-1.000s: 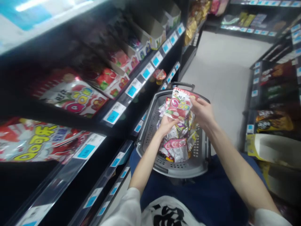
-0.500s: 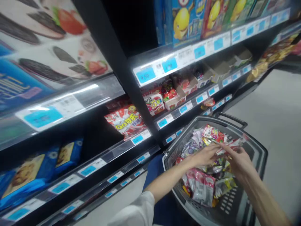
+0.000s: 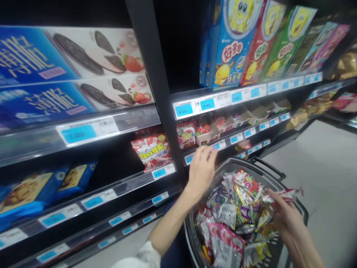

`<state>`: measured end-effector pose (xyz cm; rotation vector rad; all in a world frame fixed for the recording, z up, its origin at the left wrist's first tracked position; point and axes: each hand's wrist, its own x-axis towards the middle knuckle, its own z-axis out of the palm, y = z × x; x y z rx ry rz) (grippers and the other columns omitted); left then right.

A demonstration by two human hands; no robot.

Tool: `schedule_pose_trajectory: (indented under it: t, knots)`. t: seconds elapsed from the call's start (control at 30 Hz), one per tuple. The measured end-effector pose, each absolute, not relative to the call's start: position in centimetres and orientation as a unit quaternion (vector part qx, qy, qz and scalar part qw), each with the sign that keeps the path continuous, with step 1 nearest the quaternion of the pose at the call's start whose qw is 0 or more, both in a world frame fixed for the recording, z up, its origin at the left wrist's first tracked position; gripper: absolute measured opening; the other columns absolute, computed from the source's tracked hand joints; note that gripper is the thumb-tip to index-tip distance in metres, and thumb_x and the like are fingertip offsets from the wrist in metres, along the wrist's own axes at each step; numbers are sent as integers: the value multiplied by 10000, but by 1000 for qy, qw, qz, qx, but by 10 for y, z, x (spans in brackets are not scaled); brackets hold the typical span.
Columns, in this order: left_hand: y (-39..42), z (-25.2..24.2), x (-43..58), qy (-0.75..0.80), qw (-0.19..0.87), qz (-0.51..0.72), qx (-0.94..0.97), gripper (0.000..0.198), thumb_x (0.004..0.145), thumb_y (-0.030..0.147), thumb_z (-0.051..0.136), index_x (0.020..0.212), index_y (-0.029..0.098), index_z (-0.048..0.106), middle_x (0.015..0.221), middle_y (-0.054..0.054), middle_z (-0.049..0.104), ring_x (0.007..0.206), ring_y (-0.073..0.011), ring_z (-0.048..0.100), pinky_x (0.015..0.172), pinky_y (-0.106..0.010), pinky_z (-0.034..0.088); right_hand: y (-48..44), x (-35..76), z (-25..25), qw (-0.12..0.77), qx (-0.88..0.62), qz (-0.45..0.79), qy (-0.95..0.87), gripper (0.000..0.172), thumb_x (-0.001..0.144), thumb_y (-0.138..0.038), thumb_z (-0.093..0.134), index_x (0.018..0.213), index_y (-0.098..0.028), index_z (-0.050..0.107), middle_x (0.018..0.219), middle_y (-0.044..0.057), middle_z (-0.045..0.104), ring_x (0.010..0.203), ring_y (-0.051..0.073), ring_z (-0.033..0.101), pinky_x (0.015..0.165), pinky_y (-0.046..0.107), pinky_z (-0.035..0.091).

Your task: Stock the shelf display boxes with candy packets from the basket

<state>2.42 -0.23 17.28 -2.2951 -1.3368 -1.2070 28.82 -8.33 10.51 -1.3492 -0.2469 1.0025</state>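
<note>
My right hand (image 3: 290, 219) pinches a red and white candy bag (image 3: 288, 194) above the right side of a grey shopping basket (image 3: 301, 210). Beneath it, several small candy bags fill much of the basket, among them a red one (image 3: 248, 182) and pink ones (image 3: 227, 242). Raised over the basket's left rim, my left hand (image 3: 203, 165) is in front of the shelf edge, its fingers loosely bent and apart, with nothing visible in them. Close beyond its fingertips are a red and white gummy bag (image 3: 186, 137) and a carton of red candy packs (image 3: 206, 136).
A shelf post (image 3: 156, 70) divides the display. Left of it stand blue biscuit boxes (image 3: 36, 59), a red gummy bag (image 3: 154, 152) and blue cookie packs (image 3: 30, 193). Upright snack boxes (image 3: 237, 44) line the upper right shelf. Grey floor (image 3: 323, 160) shows at right.
My left hand has left the right hand and basket, moving up and left toward the shelf. The right hand keeps the red and white bag. The view has tilted up.
</note>
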Motion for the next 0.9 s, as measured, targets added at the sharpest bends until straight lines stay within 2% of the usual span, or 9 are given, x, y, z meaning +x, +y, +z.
schedule_pose_trajectory:
  t: [0.07, 0.17, 0.27, 0.37, 0.5, 0.63, 0.8, 0.9]
  knots:
    - [5, 191, 13, -537, 157, -348, -752, 459, 911, -10, 459, 1336, 112, 578, 1316, -136, 614, 1243, -268, 518, 1077, -419, 508, -82, 285, 113, 668, -589, 449, -78, 524, 418, -256, 994, 816, -180, 662, 829, -9, 733, 723, 135, 694, 596, 190, 623]
    - [13, 201, 8, -617, 169, -233, -732, 478, 898, -24, 427, 1335, 113, 567, 1377, -150, 573, 1262, -291, 529, 1035, -431, 532, -79, 272, 123, 671, -582, 453, -75, 528, 443, -237, 988, 854, -192, 660, 879, -5, 747, 768, 151, 718, 615, 186, 622]
    - [17, 202, 11, -632, 184, -172, -733, 459, 938, 14, 389, 1353, 118, 557, 1432, -159, 540, 1325, -300, 501, 1103, -452, 482, -75, 262, 123, 649, -582, 479, -105, 555, 485, -273, 987, 930, -209, 661, 960, 13, 761, 805, 176, 738, 612, 198, 617]
    - [17, 205, 12, -641, 192, -152, -727, 449, 968, 49, 370, 1373, 128, 546, 1427, -165, 541, 1312, -302, 508, 1114, -462, 464, -73, 258, 113, 625, -592, 496, -110, 604, 459, -272, 996, 956, -210, 658, 1018, 27, 767, 795, 167, 736, 595, 181, 602]
    - [20, 211, 10, -657, 192, -125, -718, 438, 986, 65, 353, 1372, 133, 550, 1344, -159, 592, 1224, -293, 557, 1024, -424, 522, -74, 259, 106, 612, -609, 488, -125, 634, 381, -184, 984, 917, -207, 646, 927, 10, 771, 731, 162, 726, 517, 153, 549]
    - [29, 211, 11, -669, 198, -118, -707, 438, 998, 80, 344, 1383, 124, 548, 1246, -165, 625, 1184, -303, 580, 972, -404, 543, -79, 261, 113, 616, -607, 482, -143, 637, 419, -166, 952, 980, -222, 656, 908, 3, 775, 741, 186, 741, 497, 160, 542]
    - [39, 208, 12, -686, 204, -133, -686, 543, 993, 68, 317, 1530, 122, 385, 1206, -176, 632, 1136, -288, 597, 960, -398, 539, -83, 265, 117, 636, -596, 473, -129, 593, 401, -142, 948, 904, -227, 648, 860, -28, 761, 778, 165, 746, 597, 145, 580]
    - [37, 208, 12, -683, 193, -120, -694, 576, 987, 72, 327, 1556, 161, 348, 1203, -164, 639, 1158, -306, 584, 961, -435, 534, -85, 266, 116, 635, -589, 480, -140, 627, 408, -145, 950, 961, -229, 665, 882, -24, 770, 817, 181, 756, 643, 168, 601]
